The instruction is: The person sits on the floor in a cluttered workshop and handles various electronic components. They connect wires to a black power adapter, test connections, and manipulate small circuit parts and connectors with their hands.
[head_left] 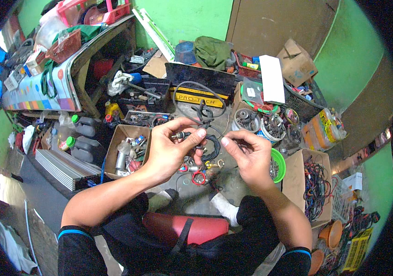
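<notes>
In front of me my left hand [176, 149] is closed around a coiled black cable [211, 147]. A metal-tipped connector [180, 135] pokes out between its fingers. Above the fingers the cable is twisted into a knot, and a loose loop of it arches up and over. My right hand [251, 154] is pinched at fingertip height beside the coil. A thin strand of the cable runs down to its thumb and forefinger. The right hand's other fingers are curled and partly hidden.
Below my hands lie loose small parts and a red ring [199, 178]. Cardboard boxes stand left [112, 154] and right [293, 184], the right one with tangled wires. Buckets of metal parts [272, 126], a green basin [277, 165] and a black toolbox [201, 76] surround the floor.
</notes>
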The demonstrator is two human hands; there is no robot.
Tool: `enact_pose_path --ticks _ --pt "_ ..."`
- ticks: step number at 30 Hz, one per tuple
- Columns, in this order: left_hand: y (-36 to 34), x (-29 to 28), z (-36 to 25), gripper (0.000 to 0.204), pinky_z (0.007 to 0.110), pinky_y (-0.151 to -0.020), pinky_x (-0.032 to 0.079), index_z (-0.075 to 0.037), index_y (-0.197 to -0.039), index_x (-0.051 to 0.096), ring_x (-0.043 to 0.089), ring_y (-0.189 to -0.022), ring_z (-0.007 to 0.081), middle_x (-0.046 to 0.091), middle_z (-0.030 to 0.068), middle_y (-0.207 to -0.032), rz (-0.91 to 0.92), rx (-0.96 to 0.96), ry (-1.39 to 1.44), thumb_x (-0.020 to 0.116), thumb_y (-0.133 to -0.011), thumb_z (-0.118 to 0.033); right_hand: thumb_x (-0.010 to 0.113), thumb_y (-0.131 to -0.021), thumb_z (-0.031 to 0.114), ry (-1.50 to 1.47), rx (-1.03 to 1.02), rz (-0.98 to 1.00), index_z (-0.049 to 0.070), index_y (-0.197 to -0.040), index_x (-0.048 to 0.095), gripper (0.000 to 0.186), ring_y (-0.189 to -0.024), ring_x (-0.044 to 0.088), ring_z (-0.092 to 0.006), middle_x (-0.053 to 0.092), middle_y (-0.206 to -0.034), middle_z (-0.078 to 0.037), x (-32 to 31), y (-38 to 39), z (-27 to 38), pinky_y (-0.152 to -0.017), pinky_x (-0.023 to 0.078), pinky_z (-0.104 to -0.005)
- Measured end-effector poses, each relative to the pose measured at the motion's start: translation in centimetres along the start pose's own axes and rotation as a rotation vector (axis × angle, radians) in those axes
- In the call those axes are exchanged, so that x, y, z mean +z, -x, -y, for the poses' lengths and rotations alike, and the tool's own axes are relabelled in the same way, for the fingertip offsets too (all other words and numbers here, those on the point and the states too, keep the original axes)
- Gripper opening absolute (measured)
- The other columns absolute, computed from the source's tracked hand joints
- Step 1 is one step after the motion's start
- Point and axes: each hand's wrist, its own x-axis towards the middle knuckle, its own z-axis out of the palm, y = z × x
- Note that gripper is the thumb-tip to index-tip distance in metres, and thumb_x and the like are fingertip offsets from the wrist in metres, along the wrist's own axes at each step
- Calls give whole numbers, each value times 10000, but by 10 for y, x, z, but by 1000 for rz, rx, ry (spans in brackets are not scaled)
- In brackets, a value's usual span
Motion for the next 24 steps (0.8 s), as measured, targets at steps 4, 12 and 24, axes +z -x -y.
enact_pose_path --ticks 4,12,24 --pt "7 7 0 218 253 -458 518 66 -1021 602 607 -567 123 647 111 -805 50 6 -54 660 -855 -63 692 -816 62 188 -111 40 -7 -876 682 93 -600 493 -47 590 -731 -8 -4 -2 0 -534 395 -198" --pt "5 7 0 273 268 -466 526 76 -1072 601 605 -553 137 646 138 -783 -18 -20 -33 653 -868 -97 673 -846 74 -92 154 121 -54 -987 644 192 -750 621 -83 665 -862 -72 -4 -2 4 -629 495 -208" --pt "5 12 -2 282 278 -477 539 80 -1091 586 615 -568 146 643 135 -803 4 -1 -24 651 -864 -73 657 -857 77 -85 94 76 -31 -998 667 177 -747 610 -88 675 -840 -60 3 1 4 -661 498 -235"
